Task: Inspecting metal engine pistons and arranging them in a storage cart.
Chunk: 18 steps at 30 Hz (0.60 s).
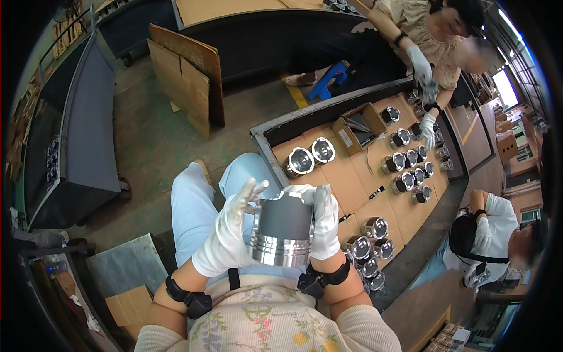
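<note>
- While both white-gloved hands raise it before the torso, one silver metal piston (pixel 284 226) with a dark grey coated skirt is the item in work: located above the lap, off the table, its ringed end toward the wearer.
- Right hand (pixel 325 222), white knit glove: fingers bent around the piston's right side, gripping it.
- Left hand (pixel 231 234), matching glove: fingers raised and parted at the piston's left side; how much weight it bears cannot be told.
- Step, as judged: handling or looking over a single piston. Next move, as judged: calls for a steady grip clear of the ring grooves, and even support if turned or lowered.
- Two upright silver pistons (pixel 300 161), side by side, nearest beyond the hands.
- Dark-framed table lined with brown cardboard (pixel 352 182), bearing further piston groups.
- Open brown cardboard box (pixel 347 139): small pale label on its side, print illegible.
- Black-and-white marked strip (pixel 376 192) on the cardboard: markings unreadable.
- Cream floral shirt (pixel 264 322): script-like lettering among the flowers; no brand identifiable.
</note>
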{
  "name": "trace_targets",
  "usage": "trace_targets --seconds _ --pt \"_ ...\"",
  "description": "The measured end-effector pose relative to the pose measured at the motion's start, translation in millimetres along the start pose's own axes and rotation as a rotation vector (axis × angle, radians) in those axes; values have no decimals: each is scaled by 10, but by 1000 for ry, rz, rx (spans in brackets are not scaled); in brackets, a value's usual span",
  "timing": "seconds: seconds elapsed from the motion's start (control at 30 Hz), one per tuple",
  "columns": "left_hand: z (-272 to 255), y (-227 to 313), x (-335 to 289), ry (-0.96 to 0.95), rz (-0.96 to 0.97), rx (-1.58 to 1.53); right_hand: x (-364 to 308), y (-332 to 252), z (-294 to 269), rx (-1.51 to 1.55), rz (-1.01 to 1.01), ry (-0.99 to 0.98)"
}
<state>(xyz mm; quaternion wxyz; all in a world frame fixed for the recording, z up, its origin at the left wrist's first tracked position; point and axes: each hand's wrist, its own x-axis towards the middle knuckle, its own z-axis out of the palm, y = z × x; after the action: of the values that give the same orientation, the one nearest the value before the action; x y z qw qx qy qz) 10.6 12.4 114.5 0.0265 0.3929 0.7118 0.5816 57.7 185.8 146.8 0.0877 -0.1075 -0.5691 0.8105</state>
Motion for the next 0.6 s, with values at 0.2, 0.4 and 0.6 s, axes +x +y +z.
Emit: trace_targets --seconds 0.2,0.4,0.6 --pt "34 -53 44 -62 85 -56 56 69 -93 -43 -254 -142" --pt "27 24 82 -114 -66 -173 96 126 -119 93 -254 -204" --pt "42 -36 126 107 113 -283 140 115 -14 -41 -204 -135"
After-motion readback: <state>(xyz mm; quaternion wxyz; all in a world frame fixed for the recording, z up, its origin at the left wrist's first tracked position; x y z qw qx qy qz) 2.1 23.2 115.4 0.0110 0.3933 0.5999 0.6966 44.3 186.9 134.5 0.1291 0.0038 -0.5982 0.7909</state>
